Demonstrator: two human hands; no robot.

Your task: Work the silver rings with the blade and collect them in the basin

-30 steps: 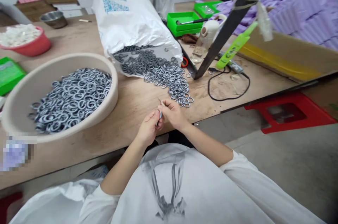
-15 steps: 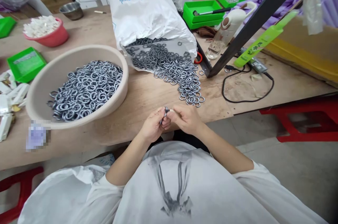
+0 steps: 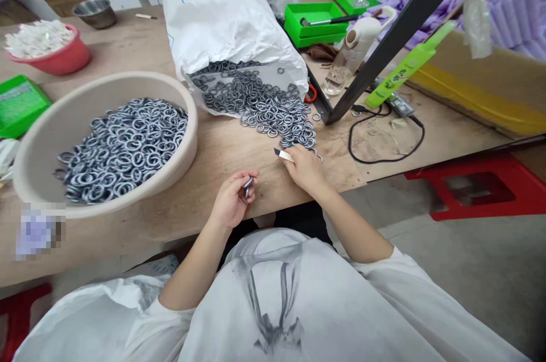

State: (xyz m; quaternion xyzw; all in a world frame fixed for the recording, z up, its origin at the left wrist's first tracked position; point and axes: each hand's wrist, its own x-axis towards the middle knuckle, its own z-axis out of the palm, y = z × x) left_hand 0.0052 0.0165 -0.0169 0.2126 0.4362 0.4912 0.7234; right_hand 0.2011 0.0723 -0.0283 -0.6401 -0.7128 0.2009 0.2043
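- A left hand (image 3: 230, 201), fingers half curled, held a gray ring (image 3: 247, 184) above the worktop (image 3: 226, 151).
- The right hand (image 3: 306, 168), closed around a small knife (image 3: 285, 155), met the near edge of a ring pile (image 3: 294, 122) spilling from a white sack (image 3: 222, 17).
- More rings (image 3: 132, 148) lay heaped in a beige basin (image 3: 53, 126).
- Behind stood a red bowl (image 3: 74, 60) and green trays (image 3: 309, 39).
- A red stool (image 3: 522, 202) stood on the gray floor (image 3: 469, 288).

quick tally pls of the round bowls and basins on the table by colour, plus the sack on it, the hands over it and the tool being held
Beige basin: 1
Red bowl: 1
Silver bowl: 1
White sack: 1
Hands, left hand and right hand: 2
Dark-tipped tool: 1
Total: 7
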